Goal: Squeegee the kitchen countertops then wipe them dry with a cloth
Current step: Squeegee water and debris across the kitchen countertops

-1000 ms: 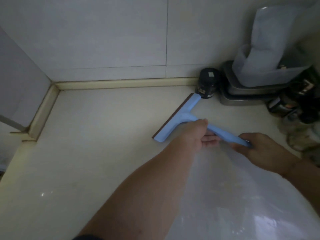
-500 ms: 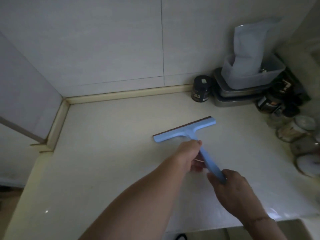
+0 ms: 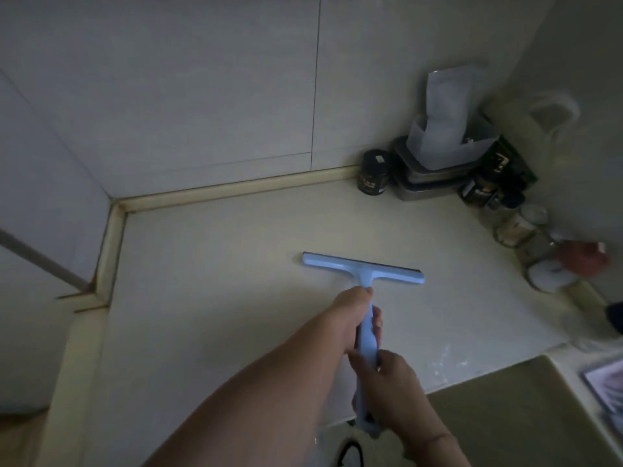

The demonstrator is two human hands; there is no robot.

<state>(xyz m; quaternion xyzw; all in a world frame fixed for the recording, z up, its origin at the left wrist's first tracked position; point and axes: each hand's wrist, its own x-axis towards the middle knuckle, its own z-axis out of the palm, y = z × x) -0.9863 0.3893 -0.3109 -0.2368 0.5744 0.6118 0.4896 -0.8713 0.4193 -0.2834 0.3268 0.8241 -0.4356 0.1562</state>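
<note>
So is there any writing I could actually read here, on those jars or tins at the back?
Nothing can be read.
Black jar: a pale sticker on the lid and gold marks on the side, too blurred to read.
Dark containers in the corner: gold and orange print, too blurred.
Glass jars: no text can be made out.
Blue squeegee: no visible marking.

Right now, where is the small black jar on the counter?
In the head view the black jar stands at the back right of the countertop, against the wall trim, just left of the stacked metal trays and beyond the squeegee.
</note>
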